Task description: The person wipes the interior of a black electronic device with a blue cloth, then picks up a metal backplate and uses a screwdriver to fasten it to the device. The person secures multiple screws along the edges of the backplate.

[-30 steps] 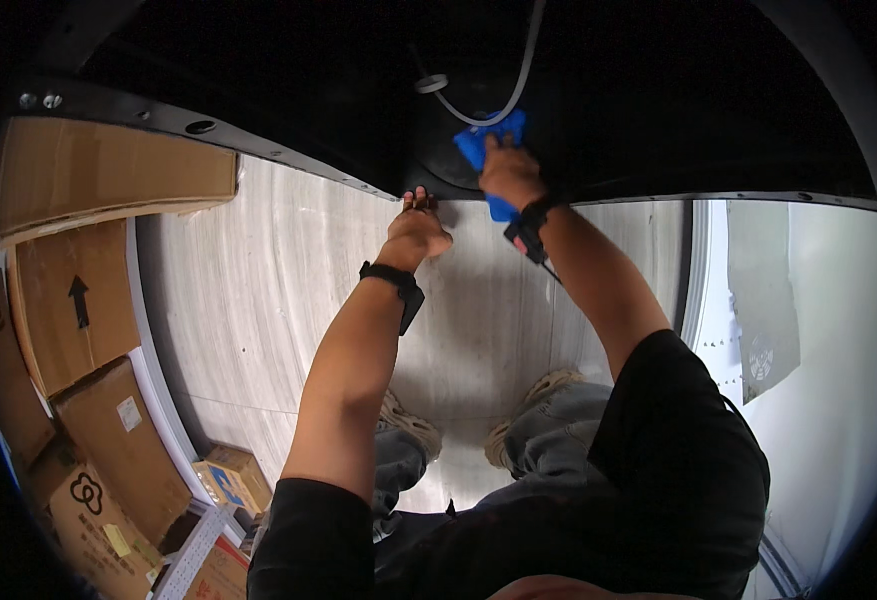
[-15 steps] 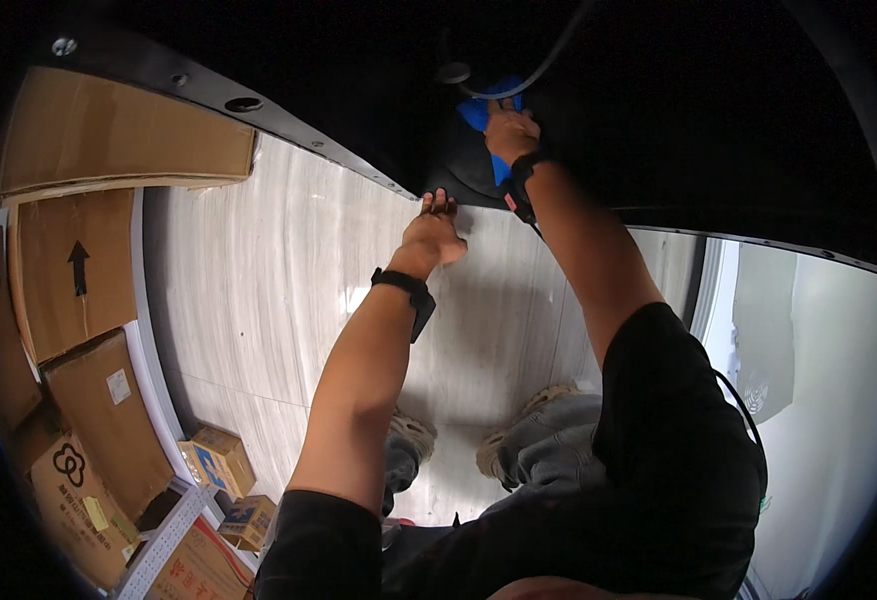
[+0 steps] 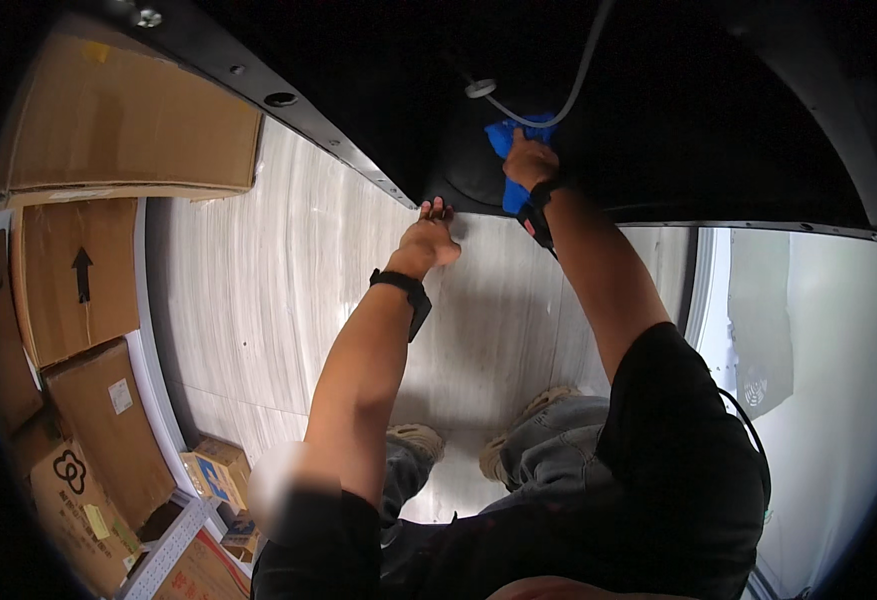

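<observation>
Pale striped stone floor (image 3: pixel 258 300) fills the middle of the view; a dark, black-surfaced body (image 3: pixel 678 120) with a metal edge strip spans the top from ten to three o'clock. Cardboard boxes (image 3: pixel 88 270) stacked along the nine o'clock side, one bearing a black arrow; smaller printed cartons (image 3: pixel 213 478) and a grey rack at seven o'clock. Left hand (image 3: pixel 428 238) — raised to about twelve o'clock of centre, fingers held together and extended, tips touching the lower rim of the dark body; it grips nothing. Black wristband (image 3: pixel 406 292) on that forearm. Right hand (image 3: pixel 528 160) — at one o'clock from the left hand, near it, closed over a blue cloth (image 3: pixel 510 140) and pressing it against the dark surface; cloth shows above and below the fist. Dark band on the right wrist (image 3: pixel 538 215). Grey cable (image 3: pixel 568 85) curves down from the top edge to a small white round fitting (image 3: pixel 478 88) just above the cloth. Person's shoes (image 3: pixel 533 415) and jeans at six o'clock, dark shirt below
</observation>
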`<state>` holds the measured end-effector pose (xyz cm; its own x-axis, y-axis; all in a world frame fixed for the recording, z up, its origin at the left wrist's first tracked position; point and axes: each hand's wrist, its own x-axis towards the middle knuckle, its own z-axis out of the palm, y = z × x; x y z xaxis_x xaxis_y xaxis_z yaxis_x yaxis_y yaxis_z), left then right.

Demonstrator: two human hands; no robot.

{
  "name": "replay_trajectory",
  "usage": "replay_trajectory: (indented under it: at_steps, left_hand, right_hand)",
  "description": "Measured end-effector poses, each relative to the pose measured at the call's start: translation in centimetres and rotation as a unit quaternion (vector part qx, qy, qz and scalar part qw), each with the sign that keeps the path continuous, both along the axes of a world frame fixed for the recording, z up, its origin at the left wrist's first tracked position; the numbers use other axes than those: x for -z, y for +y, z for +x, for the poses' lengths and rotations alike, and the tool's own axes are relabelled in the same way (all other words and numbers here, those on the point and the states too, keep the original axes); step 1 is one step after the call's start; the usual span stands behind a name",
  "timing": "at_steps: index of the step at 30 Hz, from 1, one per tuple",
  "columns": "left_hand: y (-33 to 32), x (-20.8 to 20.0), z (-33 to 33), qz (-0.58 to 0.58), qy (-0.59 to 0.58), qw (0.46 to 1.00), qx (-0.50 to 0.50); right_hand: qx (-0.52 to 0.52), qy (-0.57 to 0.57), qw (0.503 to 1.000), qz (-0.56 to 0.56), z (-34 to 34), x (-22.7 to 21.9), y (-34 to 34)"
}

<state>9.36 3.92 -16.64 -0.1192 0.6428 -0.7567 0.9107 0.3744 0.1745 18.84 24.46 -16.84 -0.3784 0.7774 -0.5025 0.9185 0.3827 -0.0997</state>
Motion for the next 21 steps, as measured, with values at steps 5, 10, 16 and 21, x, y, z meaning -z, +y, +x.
replay_trajectory:
  at_steps: [5,10,16,21]
  left_hand:
    - [0.0,-0.3,-0.4,0.000,-0.009,1.000,0.005]
    - [-0.3,0.8,-1.3,0.010,-0.022,1.000,0.019]
    - [0.4,0.8,-0.9,0.022,-0.052,0.998,0.001]
    - [-0.5,4.6,-1.6,0.049,-0.020,0.994,0.096]
  right_hand:
    - [-0.026,-0.046,0.997,-0.047,2.2,0.5,-3.6]
    - [-0.055,-0.080,0.992,-0.084,1.8,-0.8,-8.1]
    - [-0.039,-0.043,0.995,-0.082,3.7,-0.7,-10.5]
    - [0.018,-0.014,0.996,-0.086,3.9,-2.7,-12.7]
